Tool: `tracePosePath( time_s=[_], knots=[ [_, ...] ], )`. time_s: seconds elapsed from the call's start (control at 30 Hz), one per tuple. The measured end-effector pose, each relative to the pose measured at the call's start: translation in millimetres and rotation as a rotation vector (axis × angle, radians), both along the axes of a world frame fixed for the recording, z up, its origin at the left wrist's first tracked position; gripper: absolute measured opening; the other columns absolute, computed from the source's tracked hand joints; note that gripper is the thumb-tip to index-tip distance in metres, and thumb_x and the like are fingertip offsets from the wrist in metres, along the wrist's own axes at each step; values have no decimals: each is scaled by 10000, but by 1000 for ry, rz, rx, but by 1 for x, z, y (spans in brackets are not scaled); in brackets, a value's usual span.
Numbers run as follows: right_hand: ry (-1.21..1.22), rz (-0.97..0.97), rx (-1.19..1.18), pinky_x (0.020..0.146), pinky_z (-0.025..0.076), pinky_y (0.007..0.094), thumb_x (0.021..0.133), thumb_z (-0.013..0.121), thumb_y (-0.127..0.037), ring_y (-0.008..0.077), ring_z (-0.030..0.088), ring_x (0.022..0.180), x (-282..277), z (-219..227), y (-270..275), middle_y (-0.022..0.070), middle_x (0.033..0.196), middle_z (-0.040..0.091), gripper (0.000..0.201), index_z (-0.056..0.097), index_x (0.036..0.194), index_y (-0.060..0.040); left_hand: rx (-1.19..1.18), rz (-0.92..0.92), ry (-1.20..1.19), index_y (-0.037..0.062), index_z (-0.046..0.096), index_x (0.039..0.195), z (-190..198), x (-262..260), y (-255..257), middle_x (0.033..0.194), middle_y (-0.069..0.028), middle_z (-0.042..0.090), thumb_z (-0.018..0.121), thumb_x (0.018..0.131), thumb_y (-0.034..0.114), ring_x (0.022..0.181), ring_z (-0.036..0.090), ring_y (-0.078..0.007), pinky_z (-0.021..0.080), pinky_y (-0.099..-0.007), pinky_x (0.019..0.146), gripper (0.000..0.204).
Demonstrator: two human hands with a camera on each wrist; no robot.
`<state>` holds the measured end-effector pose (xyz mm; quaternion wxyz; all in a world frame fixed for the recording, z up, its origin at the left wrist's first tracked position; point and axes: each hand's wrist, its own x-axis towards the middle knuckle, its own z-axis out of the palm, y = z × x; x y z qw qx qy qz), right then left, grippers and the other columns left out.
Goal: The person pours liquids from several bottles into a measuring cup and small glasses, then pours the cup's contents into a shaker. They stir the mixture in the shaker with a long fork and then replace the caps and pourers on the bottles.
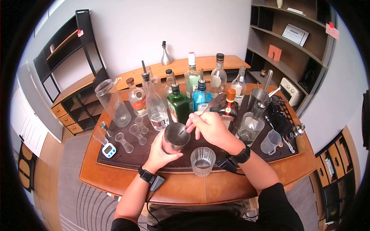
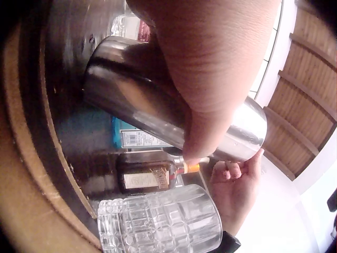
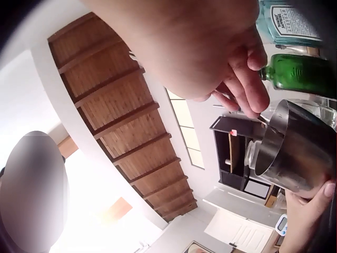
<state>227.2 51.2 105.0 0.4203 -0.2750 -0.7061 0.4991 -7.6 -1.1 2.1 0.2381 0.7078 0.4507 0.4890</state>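
Observation:
My left hand (image 1: 161, 153) grips a metal shaker tin (image 1: 177, 144) around its side, thumb across the front. The tin's mouth tilts toward my face in the head view. Above its rim, my right hand (image 1: 208, 126) pinches a slim metal bar spoon (image 1: 211, 104). One end of the spoon reaches into the tin; the broader end sticks up past the knuckles. In the right wrist view, the right fingers (image 3: 245, 87) hover beside the tin's mouth. A cut-glass tumbler (image 1: 202, 161) stands upright on the table, just right of the tin.
Several bottles, including a green bottle (image 1: 178, 102) and a blue bottle (image 1: 201, 96), stand behind the hands. Glass jiggers (image 1: 135, 133) and a timer (image 1: 109, 150) are at left. A clear bottle (image 1: 250, 127), a plastic jug (image 1: 271, 142) and bar tools stand at right.

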Motion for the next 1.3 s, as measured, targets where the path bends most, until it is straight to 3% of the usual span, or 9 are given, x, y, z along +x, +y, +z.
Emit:
tracePosePath(
  time_s=[0.1,0.2,0.33,0.53,0.77,0.97,1.1,1.23,1.3],
  knots=[
    [-55,-99,173,506,484,264,1071,517,-277,115,600,526,1,-5,7,103,769,698,384,667,901,33,-6,5,-8,8,456,1446,-1,0,1,1392,-161,556,959,601,248,1304,541,-277,413,-412,1114,1012],
    [-214,-97,61,500,479,262,1072,516,-266,115,595,520,2,-1,6,102,777,700,377,662,916,45,-4,-1,-14,7,457,1445,-2,-1,1,1391,-161,557,958,603,244,1303,543,-278,413,-412,1114,1008],
    [-57,54,-83,494,477,268,1065,531,-256,114,592,510,-5,-10,4,99,768,699,373,671,891,43,12,-7,-9,9,462,1441,-1,0,1,1388,-160,560,956,605,238,1300,544,-279,415,-411,1112,998],
    [-132,-99,130,486,467,259,1066,530,-265,105,582,511,-5,-14,8,90,756,692,356,662,930,36,10,-7,-5,15,471,1434,2,0,0,1377,-159,567,955,602,235,1290,551,-278,422,-409,1102,987],
    [-54,2,-46,489,473,264,1061,535,-270,108,595,515,-6,-10,3,78,728,703,359,672,918,29,28,-6,14,15,466,1436,1,0,0,1373,-156,569,955,601,237,1286,553,-279,426,-410,1095,992],
    [-165,-163,205,496,478,262,1067,518,-273,109,600,511,-5,-11,3,82,705,698,366,664,908,22,9,8,-19,11,459,1438,0,0,1,1378,-149,567,952,610,237,1289,549,-266,422,-411,1099,990],
    [-146,57,-17,506,485,254,1076,500,-207,114,604,524,-6,-6,-2,116,853,717,380,677,893,75,6,-12,-64,10,453,1445,0,1,1,1384,-146,559,956,607,232,1299,538,-257,408,-405,1113,1002],
    [-63,-40,123,511,496,267,1065,505,-170,125,621,537,-6,-3,0,122,848,716,366,679,882,96,-15,-36,-98,12,446,1453,-8,-4,5,1389,-150,551,958,608,235,1306,529,-257,401,-402,1119,1013],
    [-223,-130,142,522,505,274,1048,549,-191,125,621,545,-3,2,-1,91,801,704,321,673,903,68,-6,-28,-94,12,441,1458,-3,-3,3,1398,-153,545,955,612,240,1315,523,-266,400,-405,1121,1016]
  ],
)
